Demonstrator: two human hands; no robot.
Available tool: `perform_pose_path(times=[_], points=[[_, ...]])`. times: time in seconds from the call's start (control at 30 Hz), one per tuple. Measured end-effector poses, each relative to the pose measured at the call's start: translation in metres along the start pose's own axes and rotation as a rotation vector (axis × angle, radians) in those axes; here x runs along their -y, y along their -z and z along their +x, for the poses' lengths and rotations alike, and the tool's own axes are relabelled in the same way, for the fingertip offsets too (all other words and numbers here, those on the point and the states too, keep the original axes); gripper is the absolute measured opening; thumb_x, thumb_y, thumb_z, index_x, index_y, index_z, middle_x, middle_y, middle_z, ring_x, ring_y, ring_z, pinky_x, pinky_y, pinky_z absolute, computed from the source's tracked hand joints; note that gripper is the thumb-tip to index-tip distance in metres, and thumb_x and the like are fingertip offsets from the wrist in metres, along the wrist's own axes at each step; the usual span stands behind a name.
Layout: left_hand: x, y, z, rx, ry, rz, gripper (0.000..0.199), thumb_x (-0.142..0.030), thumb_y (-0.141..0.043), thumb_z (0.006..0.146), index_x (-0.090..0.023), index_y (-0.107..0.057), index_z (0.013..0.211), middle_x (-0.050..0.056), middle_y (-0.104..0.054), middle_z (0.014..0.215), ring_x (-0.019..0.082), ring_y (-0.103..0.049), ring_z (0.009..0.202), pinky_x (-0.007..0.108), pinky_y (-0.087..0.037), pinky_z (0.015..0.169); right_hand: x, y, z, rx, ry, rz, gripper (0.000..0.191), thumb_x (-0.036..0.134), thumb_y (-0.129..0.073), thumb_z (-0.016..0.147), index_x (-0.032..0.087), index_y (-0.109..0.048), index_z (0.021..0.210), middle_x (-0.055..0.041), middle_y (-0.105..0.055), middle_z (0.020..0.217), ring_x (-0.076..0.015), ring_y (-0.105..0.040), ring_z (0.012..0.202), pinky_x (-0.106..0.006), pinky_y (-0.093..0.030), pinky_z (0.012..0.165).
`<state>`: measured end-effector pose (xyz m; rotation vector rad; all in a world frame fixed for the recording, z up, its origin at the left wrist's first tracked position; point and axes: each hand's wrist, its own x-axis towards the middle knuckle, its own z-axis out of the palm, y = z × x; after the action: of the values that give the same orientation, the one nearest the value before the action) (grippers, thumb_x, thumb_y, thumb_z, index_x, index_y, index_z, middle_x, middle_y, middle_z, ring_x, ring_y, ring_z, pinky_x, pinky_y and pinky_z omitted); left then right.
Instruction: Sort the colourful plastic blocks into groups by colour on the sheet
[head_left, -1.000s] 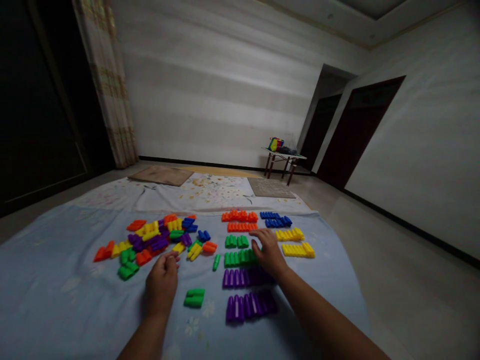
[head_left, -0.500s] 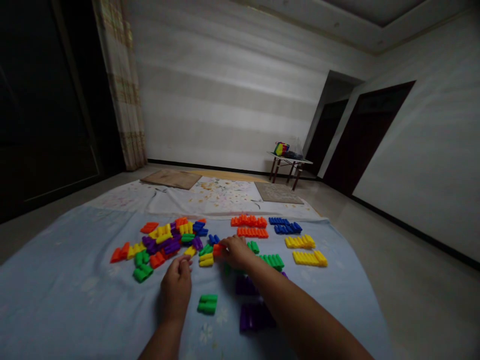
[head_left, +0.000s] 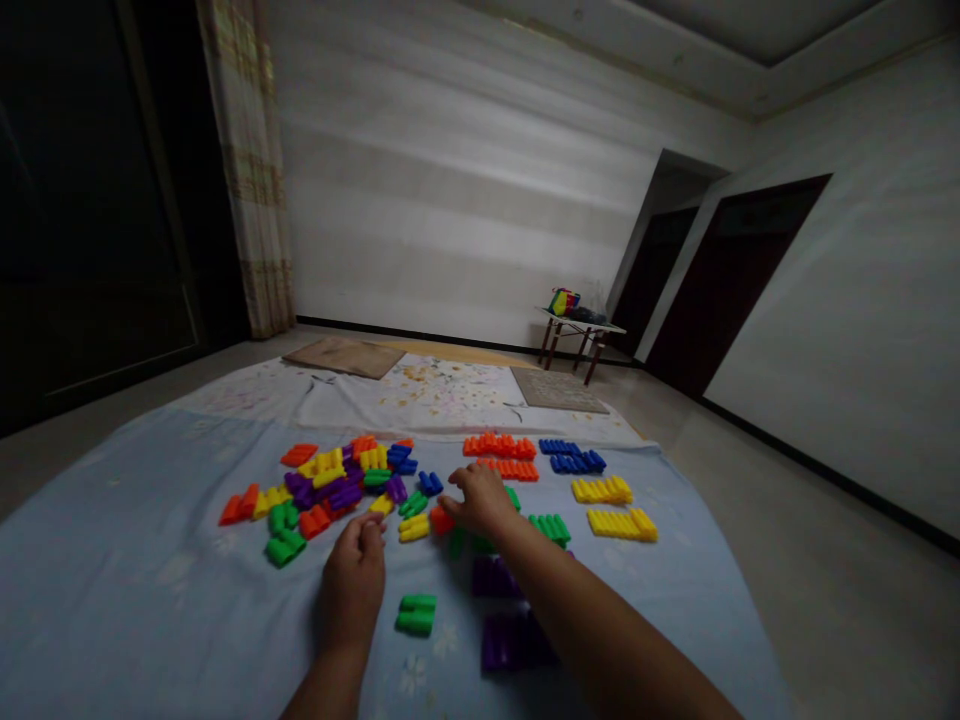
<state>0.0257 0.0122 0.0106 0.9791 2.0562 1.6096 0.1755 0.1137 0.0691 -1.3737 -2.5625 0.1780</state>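
Plastic toy building blocks, ribbed like joined tubes, lie on a light blue cloth. Over the middle is my right hand (head_left: 480, 500), fingers apart and holding nothing I can see. An orange block (head_left: 441, 520) lies just below its fingertips, partly hidden; whether they touch is unclear. Left of it are a yellow block (head_left: 414, 528), a green block (head_left: 413, 504) and a blue block (head_left: 430, 483). My left hand (head_left: 354, 570) rests curled closed on the cloth, near the front of a mixed colour pile (head_left: 330, 490). A green block (head_left: 416, 615) lies between my forearms.
Sorted rows stand at right: orange (head_left: 500, 446), blue (head_left: 577, 462), yellow (head_left: 622, 523), green (head_left: 551, 528) and purple (head_left: 510, 642). My right arm partly covers the green and purple ones. Beyond the cloth (head_left: 187, 600) are two flat mats and a small table (head_left: 577, 322).
My right hand has opened off the orange block and drawn slightly back to the right. The orange block sits a little nearer me. My left hand has hardly moved.
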Motion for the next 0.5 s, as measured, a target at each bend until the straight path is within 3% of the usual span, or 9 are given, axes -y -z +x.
perform_pose_path(times=[0.13,0.3,0.4,0.5], points=[[-0.001,0.002,0.001,0.015,0.008,0.012,0.032,-0.042,-0.034,0.077,-0.021,-0.056,0.087,0.007,-0.066,0.089,0.021,-0.062,0.084,0.032,-0.048,0.076,0.004,-0.009,-0.007,0.027,-0.020,-0.071,0.053,0.057,-0.053,0.070,0.016,-0.063,0.102,-0.0138,-0.065,0.098,-0.0274,-0.058,0.093,-0.038,-0.041,0.081],[0.005,0.001,0.005,0.022,0.021,0.003,0.033,-0.043,-0.035,0.076,-0.021,-0.056,0.087,0.007,-0.066,0.087,0.021,-0.062,0.080,0.033,-0.048,0.075,0.008,-0.012,-0.004,0.093,0.000,-0.057,0.049,0.053,-0.053,0.072,0.017,-0.063,0.103,-0.0140,-0.066,0.099,-0.0288,-0.059,0.095,-0.041,-0.040,0.084],[0.008,0.001,0.007,0.016,0.029,0.015,0.034,-0.045,-0.035,0.075,-0.021,-0.056,0.087,0.006,-0.066,0.087,0.021,-0.062,0.081,0.034,-0.048,0.075,-0.006,-0.005,0.003,0.070,0.032,0.048,0.053,0.045,-0.059,0.069,0.019,-0.057,0.115,-0.0120,-0.064,0.107,-0.0277,-0.056,0.100,-0.040,-0.040,0.086],[0.009,0.001,0.007,0.011,0.022,0.019,0.034,-0.046,-0.036,0.075,-0.022,-0.057,0.087,0.006,-0.066,0.087,0.021,-0.062,0.080,0.033,-0.048,0.074,-0.037,0.009,0.014,-0.043,-0.018,0.124,0.054,0.032,-0.062,0.066,0.021,-0.054,0.118,-0.0093,-0.061,0.115,-0.0254,-0.052,0.107,-0.038,-0.037,0.091]])
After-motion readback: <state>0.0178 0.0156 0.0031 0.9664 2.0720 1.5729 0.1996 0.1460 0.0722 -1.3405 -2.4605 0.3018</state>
